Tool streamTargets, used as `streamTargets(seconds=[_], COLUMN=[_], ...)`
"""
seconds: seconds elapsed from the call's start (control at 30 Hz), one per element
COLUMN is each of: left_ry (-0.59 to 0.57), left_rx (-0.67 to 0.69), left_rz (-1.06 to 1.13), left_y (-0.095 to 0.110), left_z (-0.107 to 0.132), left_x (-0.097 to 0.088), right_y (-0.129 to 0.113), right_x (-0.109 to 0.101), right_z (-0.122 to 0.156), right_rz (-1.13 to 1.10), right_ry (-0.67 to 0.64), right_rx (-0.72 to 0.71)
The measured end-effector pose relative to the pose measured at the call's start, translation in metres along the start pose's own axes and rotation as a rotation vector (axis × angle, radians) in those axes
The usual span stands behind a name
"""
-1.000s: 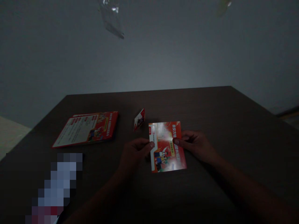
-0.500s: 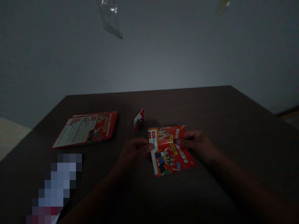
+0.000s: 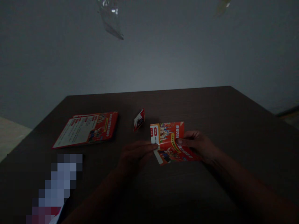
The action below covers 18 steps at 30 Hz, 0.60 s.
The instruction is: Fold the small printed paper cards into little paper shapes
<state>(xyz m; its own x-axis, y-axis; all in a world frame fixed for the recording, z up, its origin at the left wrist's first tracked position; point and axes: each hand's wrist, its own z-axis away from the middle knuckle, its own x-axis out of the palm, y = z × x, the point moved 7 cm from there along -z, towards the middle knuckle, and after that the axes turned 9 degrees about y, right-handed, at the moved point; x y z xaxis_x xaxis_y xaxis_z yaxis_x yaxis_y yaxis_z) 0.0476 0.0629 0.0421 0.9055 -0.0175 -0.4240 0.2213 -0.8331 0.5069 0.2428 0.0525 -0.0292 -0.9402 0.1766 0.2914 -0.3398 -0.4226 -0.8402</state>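
A red printed leaflet lies half folded on the dark wooden table in front of me. My left hand presses its fingertips on the leaflet's left edge near the crease. My right hand pinches the right edge, with the near half lifted and tilted over. A small folded red paper piece stands just behind the leaflet, apart from both hands.
A stack of similar red and white leaflets lies at the left of the table. A blurred patch covers the near left corner. A grey wall rises behind the table, with a clear plastic scrap on it.
The leaflet lay flat a second ago. Its near half has since been raised and swung over toward the far half, and my left fingers have slid to the crease.
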Motion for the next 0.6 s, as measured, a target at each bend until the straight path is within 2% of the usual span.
streamTargets(seconds=[0.07, 0.17, 0.3, 0.43, 0.6], left_ry=[0.005, 0.015, 0.023, 0.030, 0.049], left_rx=[-0.049, -0.254, -0.536, -0.682, -0.761], left_rz=[-0.021, -0.035, -0.037, 0.019, 0.031], left_y=[-0.002, -0.009, -0.018, -0.024, -0.030], left_z=[0.000, 0.001, 0.003, 0.007, 0.014], left_x=[-0.002, -0.006, -0.009, -0.005, -0.002], right_y=[-0.008, -0.026, -0.038, -0.041, -0.044], right_x=[0.000, -0.002, 0.003, 0.004, 0.004], right_z=[0.002, 0.011, 0.022, 0.026, 0.029], right_rz=[-0.045, -0.067, 0.167, 0.342, 0.368], right_ry=[0.019, 0.040, 0.010, 0.100, 0.195], right_rx=[-0.100, -0.342, -0.595, -0.738, -0.827])
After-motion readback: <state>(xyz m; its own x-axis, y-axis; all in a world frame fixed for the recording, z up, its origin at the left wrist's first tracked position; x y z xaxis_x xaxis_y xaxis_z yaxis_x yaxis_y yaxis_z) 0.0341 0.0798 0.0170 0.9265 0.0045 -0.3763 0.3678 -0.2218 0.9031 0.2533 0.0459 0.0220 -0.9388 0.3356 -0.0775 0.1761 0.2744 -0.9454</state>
